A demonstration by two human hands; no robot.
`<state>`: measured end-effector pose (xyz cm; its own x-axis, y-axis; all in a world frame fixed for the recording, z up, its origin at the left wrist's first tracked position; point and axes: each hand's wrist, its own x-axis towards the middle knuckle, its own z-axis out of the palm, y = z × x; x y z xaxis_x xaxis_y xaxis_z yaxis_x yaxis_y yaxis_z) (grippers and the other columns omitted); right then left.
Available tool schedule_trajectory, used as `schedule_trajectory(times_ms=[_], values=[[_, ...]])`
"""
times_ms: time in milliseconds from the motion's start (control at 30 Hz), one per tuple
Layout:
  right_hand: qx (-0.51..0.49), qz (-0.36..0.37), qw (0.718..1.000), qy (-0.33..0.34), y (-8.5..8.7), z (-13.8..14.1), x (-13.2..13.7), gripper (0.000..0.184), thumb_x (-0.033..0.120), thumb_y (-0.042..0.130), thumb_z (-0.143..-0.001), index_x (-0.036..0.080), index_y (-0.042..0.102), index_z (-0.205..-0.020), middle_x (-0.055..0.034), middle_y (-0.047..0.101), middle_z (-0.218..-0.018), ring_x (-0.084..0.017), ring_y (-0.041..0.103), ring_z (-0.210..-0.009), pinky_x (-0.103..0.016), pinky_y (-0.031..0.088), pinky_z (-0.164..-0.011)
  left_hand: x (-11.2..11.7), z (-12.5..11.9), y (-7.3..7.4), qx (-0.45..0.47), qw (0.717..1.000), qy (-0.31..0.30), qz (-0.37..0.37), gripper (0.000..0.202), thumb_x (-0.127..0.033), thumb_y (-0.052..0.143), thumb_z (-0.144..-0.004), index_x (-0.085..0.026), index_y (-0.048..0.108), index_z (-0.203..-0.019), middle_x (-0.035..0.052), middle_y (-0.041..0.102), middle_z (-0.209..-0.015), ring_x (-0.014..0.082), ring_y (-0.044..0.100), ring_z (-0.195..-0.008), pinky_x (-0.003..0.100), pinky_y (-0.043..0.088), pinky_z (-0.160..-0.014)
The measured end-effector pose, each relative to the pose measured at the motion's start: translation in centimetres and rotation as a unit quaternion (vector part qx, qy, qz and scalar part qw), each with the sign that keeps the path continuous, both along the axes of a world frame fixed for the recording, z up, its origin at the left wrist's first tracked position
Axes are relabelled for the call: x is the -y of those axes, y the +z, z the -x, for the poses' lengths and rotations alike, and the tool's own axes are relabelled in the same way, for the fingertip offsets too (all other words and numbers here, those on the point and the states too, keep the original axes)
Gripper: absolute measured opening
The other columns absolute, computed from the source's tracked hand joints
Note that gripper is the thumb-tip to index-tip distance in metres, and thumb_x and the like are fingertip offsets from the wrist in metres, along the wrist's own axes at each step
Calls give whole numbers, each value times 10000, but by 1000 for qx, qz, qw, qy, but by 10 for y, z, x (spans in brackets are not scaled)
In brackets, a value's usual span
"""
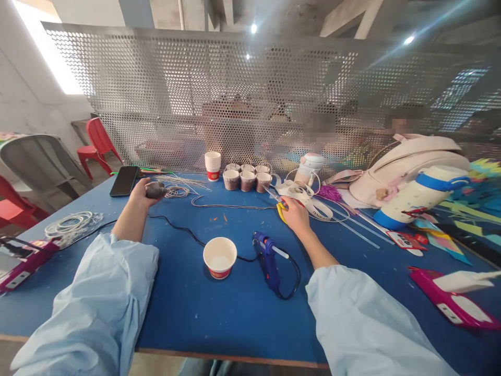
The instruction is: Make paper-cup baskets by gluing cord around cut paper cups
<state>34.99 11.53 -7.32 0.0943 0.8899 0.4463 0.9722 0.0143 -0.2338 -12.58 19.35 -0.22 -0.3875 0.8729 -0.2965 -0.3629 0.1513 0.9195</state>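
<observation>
My left hand (141,194) is closed round a small brown ball of twine (155,189) at the back left of the blue table (195,308); loose twine (178,191) trails from it. My right hand (294,214) is curled over the yellow handles of a pair of scissors (281,210), next to a white ribbon (309,201). Between my arms stand a white paper cup (219,257) and a blue glue gun (269,258) with a black cord.
A stack of paper cups (212,165) and three twine-wrapped cups (247,179) stand at the back. A black phone (124,180) lies left, a pink bag (399,167) and a white-blue bottle (418,196) right. A perforated metal screen (250,94) backs the table; people sit behind it.
</observation>
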Motion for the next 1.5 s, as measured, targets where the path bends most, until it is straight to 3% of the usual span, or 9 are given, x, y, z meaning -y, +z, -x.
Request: schedule_trajectory(times_ms=[133, 267, 533, 733, 867, 967, 1100, 1267, 1500], values=[[-31, -47, 998, -3, 2, 1, 5, 339, 314, 517, -958, 166, 561, -1259, -116, 654, -1120, -256, 615, -1045, -401, 489, -875, 4, -16, 7, 31, 997, -60, -34, 191, -308, 506, -938, -138, 585, -975, 37, 635, -847, 170, 632, -746, 341, 569, -667], [-73, -88, 993, 3, 3, 0, 5, 369, 329, 481, -932, 160, 569, -1247, -155, 668, -1120, -292, 599, -1078, -370, 464, -874, 5, -38, 10, 31, 988, -124, -80, 38, -132, 517, -793, -151, 537, -819, 35, 623, -740, 171, 631, -699, 338, 579, -656], [-198, -133, 971, 30, 4, 0, 9, 425, 371, 562, -841, 141, 602, -1195, -160, 680, -1092, -296, 634, -982, -388, 464, -873, 21, -79, 16, -38, 941, -291, -170, 401, -135, 632, -686, -165, 554, -1079, 48, 670, -912, 192, 654, -834, 380, 563, -752], [-339, -143, 929, 45, 28, 14, 10, 512, 517, 638, -764, 153, 613, -1125, -131, 697, -952, -286, 643, -877, -414, 491, -809, 47, -103, 30, -124, 868, -427, -221, 749, -59, 699, -590, -243, 513, -1291, 89, 633, -1237, 237, 615, -1074, 372, 512, -868], [-449, -92, 882, 111, 60, 37, 9, 582, 592, 676, -695, 174, 599, -1093, -24, 651, -728, -199, 623, -641, -320, 508, -574, 64, -118, 38, -261, 768, -500, -304, 843, -38, 601, -626, -300, 414, -1405, 83, 415, -1508, 278, 443, -1325, 398, 450, -1005], [-511, -36, 840, 178, 81, 63, 11, 554, 537, 744, -639, 195, 601, -1050, 23, 630, -667, -148, 590, -540, -248, 460, -459, 75, -131, 42, -340, 720, -502, -338, 898, -45, 561, -645, -303, 326, -1472, 75, 299, -1576, 284, 396, -1363, 418, 413, -1055], [-562, 15, 789, 247, 94, 102, 18, 494, 429, 803, -593, 209, 590, -980, 42, 640, -665, -115, 573, -511, -205, 430, -425, 85, -147, 38, -340, 734, -479, -341, 962, -59, 602, -662, -339, 231, -1505, 97, 255, -1583, 248, 532, -1201, 365, 511, -910], [-595, 46, 753, 278, 89, 127, 24, 472, 322, 850, -514, 225, 556, -871, 62, 636, -653, -113, 597, -566, -215, 486, -517, 91, -162, 28, -356, 760, -426, -339, 1008, -156, 736, -659, -344, 205, -1495, 129, 288, -1537, 189, 605, -1009, 326, 541, -816], [-619, 73, 739, 257, 77, 123, 18, 490, 224, 874, -437, 232, 589, -836, 71, 645, -616, -150, 647, -616, -247, 515, -568, 96, -170, 20, -401, 734, -434, -334, 1080, -238, 813, -630, -358, 189, -1504, 148, 270, -1549, 242, 629, -1043, 414, 514, -902]])
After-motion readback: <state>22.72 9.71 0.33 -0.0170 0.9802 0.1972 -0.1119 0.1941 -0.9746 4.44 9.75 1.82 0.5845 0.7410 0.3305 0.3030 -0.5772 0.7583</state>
